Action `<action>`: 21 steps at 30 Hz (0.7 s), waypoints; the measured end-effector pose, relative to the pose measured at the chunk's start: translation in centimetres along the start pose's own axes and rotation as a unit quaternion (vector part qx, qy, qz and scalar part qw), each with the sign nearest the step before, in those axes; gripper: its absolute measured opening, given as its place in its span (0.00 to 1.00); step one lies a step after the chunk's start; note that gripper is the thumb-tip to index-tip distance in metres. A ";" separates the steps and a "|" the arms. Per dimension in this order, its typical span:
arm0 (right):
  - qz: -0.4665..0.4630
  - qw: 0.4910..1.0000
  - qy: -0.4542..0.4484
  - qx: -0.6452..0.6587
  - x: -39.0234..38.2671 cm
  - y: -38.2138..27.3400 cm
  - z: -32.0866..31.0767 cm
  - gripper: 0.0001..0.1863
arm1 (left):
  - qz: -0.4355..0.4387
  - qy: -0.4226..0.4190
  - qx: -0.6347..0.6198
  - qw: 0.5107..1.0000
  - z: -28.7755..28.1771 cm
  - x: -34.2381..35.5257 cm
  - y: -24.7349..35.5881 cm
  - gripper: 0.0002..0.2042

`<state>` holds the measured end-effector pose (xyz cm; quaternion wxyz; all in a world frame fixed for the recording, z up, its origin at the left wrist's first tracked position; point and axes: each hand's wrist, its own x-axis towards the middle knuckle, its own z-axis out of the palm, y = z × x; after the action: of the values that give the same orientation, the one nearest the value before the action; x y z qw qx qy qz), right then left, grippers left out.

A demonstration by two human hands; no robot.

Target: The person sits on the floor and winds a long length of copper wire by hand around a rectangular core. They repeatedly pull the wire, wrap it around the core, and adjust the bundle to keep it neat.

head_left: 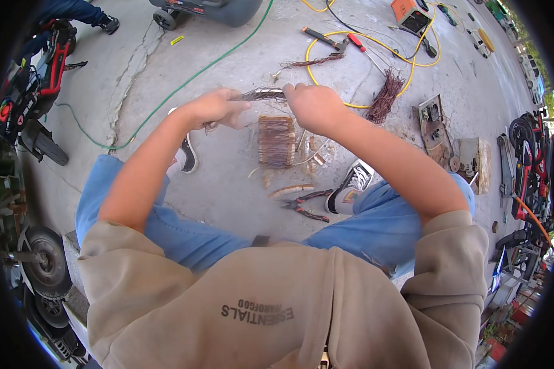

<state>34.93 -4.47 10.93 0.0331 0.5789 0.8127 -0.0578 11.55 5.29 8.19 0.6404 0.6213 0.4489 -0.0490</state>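
Note:
My left hand and my right hand are raised in front of me, with a bundle of dark wire stretched between them. The right fingers close round its right end. At the other end, my left fingers grip the strands, and a few loose wires hang below that hand. Beneath the bundle, a block wound with reddish-brown wire sits on the concrete. Pliers with red-and-black handles lie nearer to me, beside a curved tan strip.
A hammer, a red-handled screwdriver and a heap of copper-coloured wire lie beyond my right hand. A yellow hose loops round them. The green hose crosses the floor at left. Rusty metal parts stand at right.

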 end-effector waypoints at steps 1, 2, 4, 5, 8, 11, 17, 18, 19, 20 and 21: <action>-0.010 0.999 -0.029 0.025 0.2 0.4 0.9 0.10 | -0.001 0.018 0.134 0.991 0.3 -0.6 1.1 0.13; 0.000 0.999 -0.037 0.041 0.2 0.6 1.0 0.09 | 0.028 0.042 0.226 0.973 0.9 -0.3 1.2 0.14; 0.008 0.996 -0.048 0.077 0.9 0.3 1.2 0.08 | 0.075 0.098 0.401 0.908 1.3 -0.6 0.7 0.15; 0.002 0.996 -0.014 0.083 1.5 0.2 1.6 0.09 | 0.098 0.132 0.442 0.882 1.0 0.0 -0.4 0.16; -0.012 0.993 0.094 0.071 3.6 0.6 3.3 0.11 | 0.010 0.157 0.419 0.894 0.4 0.6 -1.5 0.22; -0.035 0.989 0.134 0.042 5.8 -0.1 6.3 0.12 | -0.031 0.111 0.456 0.883 1.2 -0.9 -2.4 0.30; -0.119 0.987 0.074 0.076 7.5 -4.6 12.8 0.12 | -0.114 0.050 0.533 0.837 -0.1 -1.0 -7.0 0.21; -0.123 0.987 0.067 0.085 7.6 -5.3 13.3 0.12 | -0.135 0.029 0.546 0.826 -0.4 -1.1 -7.1 0.16; -0.127 0.986 0.060 0.093 7.6 -6.0 13.7 0.13 | -0.155 -0.027 0.545 0.824 -0.9 -1.0 -7.1 0.13; -0.131 0.985 0.053 0.101 7.6 -6.7 14.1 0.14 | -0.174 -0.083 0.541 0.818 -1.5 -0.8 -6.9 0.10; -0.123 0.985 0.041 0.111 7.4 -7.8 14.2 0.16 | -0.192 -0.137 0.535 0.811 -1.9 -0.9 -6.7 0.09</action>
<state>24.97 -1.95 -3.56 -0.0722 0.4768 0.8668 -0.1269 5.86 4.94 4.04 0.2390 0.7536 0.3693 -0.4885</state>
